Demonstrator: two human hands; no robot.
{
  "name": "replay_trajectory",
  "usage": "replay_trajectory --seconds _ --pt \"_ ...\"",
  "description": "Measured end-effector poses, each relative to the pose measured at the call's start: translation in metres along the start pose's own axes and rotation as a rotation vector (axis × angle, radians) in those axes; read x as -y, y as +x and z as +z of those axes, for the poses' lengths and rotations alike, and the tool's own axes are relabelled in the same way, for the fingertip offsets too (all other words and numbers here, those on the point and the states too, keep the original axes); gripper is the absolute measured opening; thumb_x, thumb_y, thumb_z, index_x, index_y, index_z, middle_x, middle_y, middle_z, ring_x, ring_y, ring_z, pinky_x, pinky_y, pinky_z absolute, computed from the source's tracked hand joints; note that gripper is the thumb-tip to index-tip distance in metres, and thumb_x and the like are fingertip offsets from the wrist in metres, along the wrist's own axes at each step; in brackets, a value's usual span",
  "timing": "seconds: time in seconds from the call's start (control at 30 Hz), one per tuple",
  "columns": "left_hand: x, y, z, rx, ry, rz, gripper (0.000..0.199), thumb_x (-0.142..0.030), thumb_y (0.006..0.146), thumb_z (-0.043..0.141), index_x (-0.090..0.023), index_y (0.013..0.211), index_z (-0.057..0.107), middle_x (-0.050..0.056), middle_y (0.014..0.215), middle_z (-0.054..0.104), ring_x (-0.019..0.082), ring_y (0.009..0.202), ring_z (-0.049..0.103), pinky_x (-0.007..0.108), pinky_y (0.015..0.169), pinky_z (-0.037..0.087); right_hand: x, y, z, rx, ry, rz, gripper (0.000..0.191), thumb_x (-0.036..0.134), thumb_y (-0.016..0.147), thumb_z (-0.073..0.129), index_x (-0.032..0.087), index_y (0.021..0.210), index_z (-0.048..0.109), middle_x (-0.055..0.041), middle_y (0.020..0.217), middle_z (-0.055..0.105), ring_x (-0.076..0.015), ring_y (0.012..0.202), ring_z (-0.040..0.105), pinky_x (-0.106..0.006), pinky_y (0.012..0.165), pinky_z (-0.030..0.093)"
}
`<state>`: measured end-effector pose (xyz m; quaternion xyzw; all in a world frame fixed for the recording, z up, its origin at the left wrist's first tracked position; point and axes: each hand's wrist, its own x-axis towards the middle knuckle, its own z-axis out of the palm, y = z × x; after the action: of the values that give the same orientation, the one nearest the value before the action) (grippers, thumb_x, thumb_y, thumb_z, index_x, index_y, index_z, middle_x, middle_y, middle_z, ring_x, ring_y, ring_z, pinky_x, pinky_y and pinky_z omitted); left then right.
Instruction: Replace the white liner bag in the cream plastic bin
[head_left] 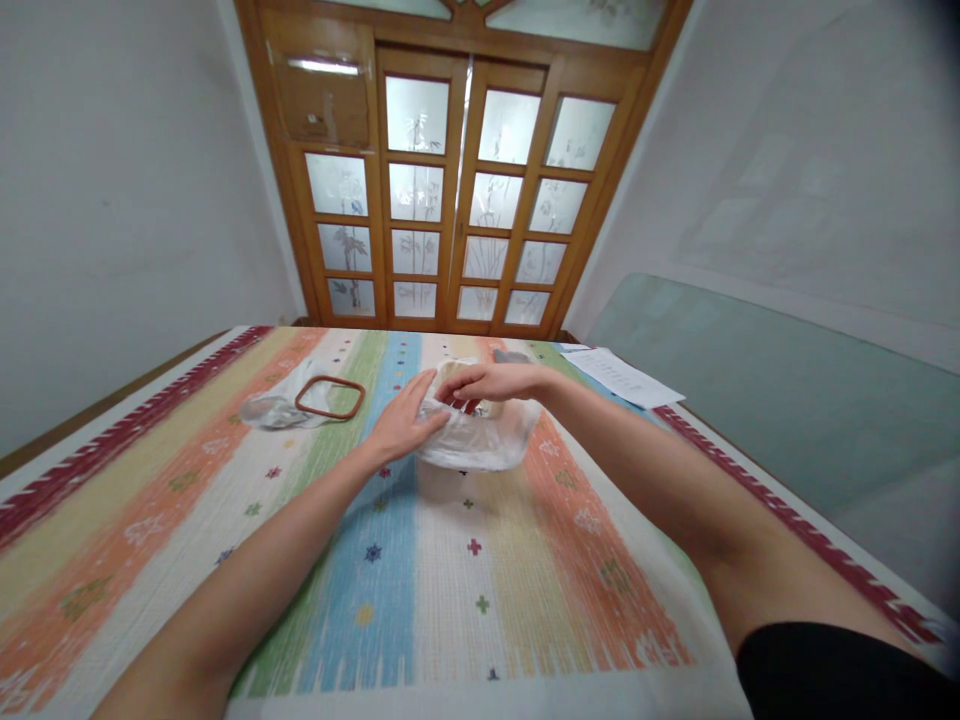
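Observation:
A whitish, translucent plastic bag (480, 445) sits at the middle of the table with its mouth open upward. My left hand (401, 422) grips the bag's left side, thumb on the near edge and fingers on the far side. My right hand (484, 383) reaches over the bag from the right, its curled fingers pointing down into the mouth. Something small and dark reddish shows at those fingertips, too small to name. Behind the right hand a beige inner surface is partly visible; the rest of the bag's contents is hidden.
A brown rounded-square frame (330, 398) lies on the left, overlapping a crumpled clear plastic bag (281, 405). Printed paper (624, 377) rests at the right edge. A small grey item (512, 356) lies beyond my right hand. The striped tablecloth (450, 580) covers the table.

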<state>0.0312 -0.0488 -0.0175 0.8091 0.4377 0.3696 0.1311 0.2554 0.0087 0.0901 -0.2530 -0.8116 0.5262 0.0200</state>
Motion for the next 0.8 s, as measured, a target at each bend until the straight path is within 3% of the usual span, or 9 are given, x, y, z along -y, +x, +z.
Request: replay_trajectory --seconds 0.1,0.23,0.43,0.57,0.7,0.8 --pt "0.005 0.002 0.002 0.005 -0.010 0.007 0.092 -0.066 0.091 0.063 -0.018 0.164 0.033 0.017 0.169 0.037 0.035 0.158 0.034 0.053 0.132 0.025 -0.001 0.003 0.003 0.011 0.021 -0.005 0.026 0.020 0.095 0.059 0.017 0.118 0.073 -0.0075 0.116 0.072 -0.0150 0.102 0.068 -0.024 0.084 0.056" --pt "0.004 0.004 0.005 -0.023 -0.047 -0.057 0.095 -0.063 0.092 0.064 -0.014 0.165 0.029 0.019 0.169 0.035 0.035 0.157 0.036 0.052 0.131 0.028 -0.007 0.008 0.002 -0.009 -0.013 -0.041 0.022 0.011 0.088 0.059 0.016 0.106 0.071 -0.0033 0.100 0.070 -0.0129 0.092 0.065 -0.022 0.078 0.053" --pt "0.006 0.005 0.006 -0.090 -0.139 -0.106 0.080 -0.054 0.095 0.061 -0.020 0.163 0.034 0.015 0.166 0.044 0.032 0.152 0.045 0.051 0.127 0.035 -0.014 0.017 -0.004 -0.003 -0.002 -0.108 0.023 0.007 0.081 0.064 0.018 0.101 0.067 -0.0001 0.095 0.069 -0.0130 0.088 0.063 -0.023 0.079 0.051" --pt "0.007 0.007 0.007 -0.106 -0.153 -0.099 0.074 -0.054 0.097 0.058 -0.018 0.159 0.041 0.015 0.163 0.048 0.031 0.151 0.047 0.050 0.127 0.035 -0.018 0.025 -0.006 0.015 -0.022 -0.115 0.019 0.010 0.082 0.066 0.018 0.099 0.068 0.0004 0.095 0.070 -0.0132 0.087 0.065 -0.024 0.080 0.051" --pt "0.007 0.007 0.010 -0.059 -0.142 -0.050 0.073 -0.054 0.096 0.057 -0.017 0.158 0.043 0.015 0.161 0.050 0.031 0.150 0.048 0.050 0.128 0.034 -0.025 0.033 -0.002 0.078 -0.125 -0.103 0.006 0.014 0.085 0.062 0.016 0.090 0.066 0.0016 0.082 0.066 -0.0131 0.076 0.062 -0.024 0.070 0.049" --pt "0.009 0.006 0.013 -0.042 -0.129 -0.025 0.077 -0.051 0.094 0.061 -0.017 0.160 0.040 0.016 0.163 0.048 0.032 0.150 0.047 0.051 0.128 0.034 -0.026 0.034 0.002 -0.011 -0.339 -0.123 0.010 0.014 0.086 0.060 0.016 0.090 0.069 0.0006 0.084 0.070 -0.0150 0.080 0.063 -0.026 0.075 0.050"
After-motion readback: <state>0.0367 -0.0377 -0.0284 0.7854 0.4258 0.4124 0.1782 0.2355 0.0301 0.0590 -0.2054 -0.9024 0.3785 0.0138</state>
